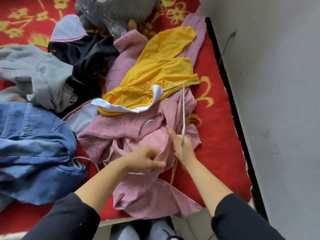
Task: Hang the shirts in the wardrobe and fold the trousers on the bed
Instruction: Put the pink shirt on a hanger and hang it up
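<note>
A: Entry, near edge of bed [218,129]: what is noted?
B: A pale pink shirt [147,196] is spread on the red cover, its hem reaching the near edge. A fold of it is pinched by the left hand [147,160], fingers curled

A: Right hand?
B: The right hand [183,149] is clasped round the lower end of a thin pink hanger [183,110], seen edge-on and laid over the shirt

A: Middle of the bed?
B: A mauve knitted sweater [121,129] is found just behind the shirt, with a yellow shirt [161,66] lying on it. Blue jeans [34,144] are heaped at the left

A: Far end?
B: Grey trousers [34,70] and a black garment [86,54] are piled together; a grey plush toy [112,9] is seen beyond
</note>
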The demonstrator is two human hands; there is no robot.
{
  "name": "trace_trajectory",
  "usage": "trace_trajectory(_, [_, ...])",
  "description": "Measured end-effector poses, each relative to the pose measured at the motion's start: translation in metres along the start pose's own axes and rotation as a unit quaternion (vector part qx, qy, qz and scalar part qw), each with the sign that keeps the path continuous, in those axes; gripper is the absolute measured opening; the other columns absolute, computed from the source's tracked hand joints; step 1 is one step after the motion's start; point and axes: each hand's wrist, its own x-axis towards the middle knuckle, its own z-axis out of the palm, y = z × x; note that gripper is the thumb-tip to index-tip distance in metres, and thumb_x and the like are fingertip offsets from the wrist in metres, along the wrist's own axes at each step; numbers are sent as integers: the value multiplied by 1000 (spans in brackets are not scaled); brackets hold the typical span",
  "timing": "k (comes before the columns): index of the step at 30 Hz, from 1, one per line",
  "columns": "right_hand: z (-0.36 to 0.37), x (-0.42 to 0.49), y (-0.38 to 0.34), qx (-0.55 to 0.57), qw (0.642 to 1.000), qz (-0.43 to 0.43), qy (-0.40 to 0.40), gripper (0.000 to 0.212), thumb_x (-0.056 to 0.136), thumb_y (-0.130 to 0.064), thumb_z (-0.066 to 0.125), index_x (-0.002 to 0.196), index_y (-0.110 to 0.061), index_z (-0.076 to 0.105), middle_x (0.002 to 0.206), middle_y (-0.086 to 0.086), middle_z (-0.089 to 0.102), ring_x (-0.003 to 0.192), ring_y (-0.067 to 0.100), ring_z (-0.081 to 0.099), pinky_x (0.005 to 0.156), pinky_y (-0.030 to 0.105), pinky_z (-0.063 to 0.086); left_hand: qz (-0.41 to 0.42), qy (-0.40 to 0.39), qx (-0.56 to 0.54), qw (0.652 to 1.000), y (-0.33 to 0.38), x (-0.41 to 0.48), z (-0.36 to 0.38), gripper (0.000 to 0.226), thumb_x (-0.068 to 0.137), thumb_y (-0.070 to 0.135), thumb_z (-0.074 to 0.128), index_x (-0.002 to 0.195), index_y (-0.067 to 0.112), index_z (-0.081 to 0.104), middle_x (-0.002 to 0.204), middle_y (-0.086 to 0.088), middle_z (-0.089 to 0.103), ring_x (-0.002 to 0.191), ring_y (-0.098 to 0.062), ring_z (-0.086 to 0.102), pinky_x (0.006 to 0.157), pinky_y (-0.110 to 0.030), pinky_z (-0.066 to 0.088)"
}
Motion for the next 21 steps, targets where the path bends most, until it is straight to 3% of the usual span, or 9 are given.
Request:
trace_trajectory(3, [1,-1,-18,-50,997,29,42,33,68,-13,71,44,-14,48,51,3,44,54,20,44,51,41,43,-2,-43,-47,998,13,-17,3,16,89,15,65,75,20,60,67,14,54,67,-3,49,69,-21,41])
trace_trajectory(6, [-7,-21,-44,-67,993,6,95,30,79,-11,55,50,-14,47,52,2,45,55,23,44,49,38,38,-23,-92,-54,994,32,-42,-2,7,81,19,68,84,17,62,75,10,60,73,-7,52,71,-28,41])
trace_trajectory(8, [-16,-36,-62,-51,987,-52,142,35,86,-7,47,53,-14,38,53,-1,39,55,18,36,54,36,27,-82,-101,-57,990,38,-54,-12,28,80,18,62,106,28,66,100,14,70,93,-4,61,78,-25,46])
trace_trajectory(9, [-21,-45,-71,-26,985,-74,155,35,86,-4,45,54,-15,34,53,-2,36,54,17,33,55,33,26,-95,-75,-53,991,43,-57,-19,36,83,13,58,114,29,65,109,14,69,100,-3,61,79,-24,48])
trace_trajectory(11, [-31,-65,-92,9,979,-115,167,37,85,-1,45,53,-16,33,51,-4,33,50,12,30,55,30,27,-72,89,-22,993,56,-56,-30,41,87,6,51,122,23,63,115,2,69,93,-10,62,78,-27,49])
trace_trajectory(14, [-45,-104,-131,35,972,-174,153,38,84,-1,52,51,-17,41,48,-7,36,47,8,31,51,28,28,15,342,72,937,88,-48,-49,42,91,12,50,132,15,54,125,-9,62,104,-22,62,91,-32,46])
trace_trajectory(17, [-60,-141,-167,34,965,-236,109,22,82,-11,67,66,5,64,58,17,56,62,13,48,56,41,42,92,383,119,911,128,-44,-61,63,91,20,58,148,18,31,147,-5,42,132,-23,42,107,-33,34])
trace_trajectory(19, [-73,-160,-186,19,970,-238,47,32,76,-22,72,89,7,70,86,35,64,72,19,58,66,40,51,122,384,156,902,153,-46,-64,72,88,19,62,150,21,24,152,-4,33,138,-20,32,107,-28,27])
trace_trajectory(21, [-86,-179,-204,7,969,-248,17,32,75,-15,75,101,2,70,89,27,69,75,18,63,68,33,52,149,387,179,892,172,-49,-64,71,86,21,66,148,20,30,147,-6,40,135,-21,36,103,-27,29])
